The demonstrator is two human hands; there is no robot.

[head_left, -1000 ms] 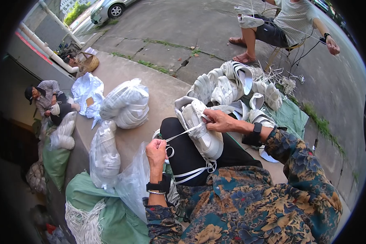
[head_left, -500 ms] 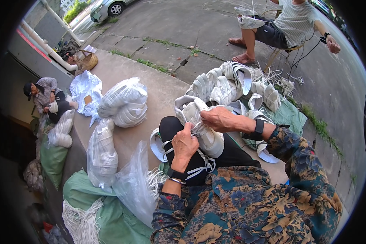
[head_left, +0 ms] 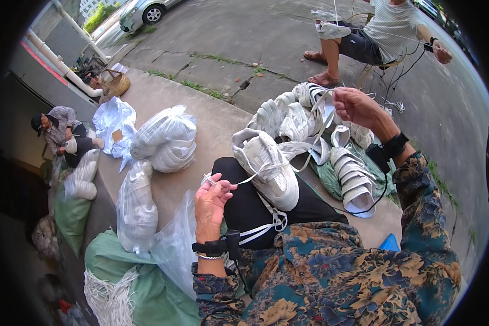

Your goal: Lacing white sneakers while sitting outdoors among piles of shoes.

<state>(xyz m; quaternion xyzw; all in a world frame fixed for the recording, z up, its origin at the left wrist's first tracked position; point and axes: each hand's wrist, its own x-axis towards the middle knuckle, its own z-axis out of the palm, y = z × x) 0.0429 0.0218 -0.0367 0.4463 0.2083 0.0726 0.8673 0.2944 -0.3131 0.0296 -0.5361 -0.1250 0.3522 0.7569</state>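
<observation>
A white sneaker (head_left: 269,168) rests on my dark-trousered lap, its toe toward me. From its eyelets a flat white shoelace (head_left: 316,142) runs out both ways. My right hand (head_left: 357,110), raised to the right above the pile of shoes, pinches one end. On the left, my left hand (head_left: 214,205) holds the other end between thumb and fingers, palm partly turned up. Both hands are apart from the shoe. A bunch of loose white laces (head_left: 266,221) hangs across my lap below the toe.
White shoe uppers (head_left: 296,119) lie piled ahead on green sacking. To the left stand stuffed clear plastic bags (head_left: 165,136) and a green sack (head_left: 152,293) with a bundle of laces (head_left: 111,296). One person (head_left: 65,127) sits far left; another (head_left: 388,32) sits at upper right.
Both hands have left the shoe and spread apart, drawing the lace out to either side. My right hand has risen up and to the right; my left has moved left.
</observation>
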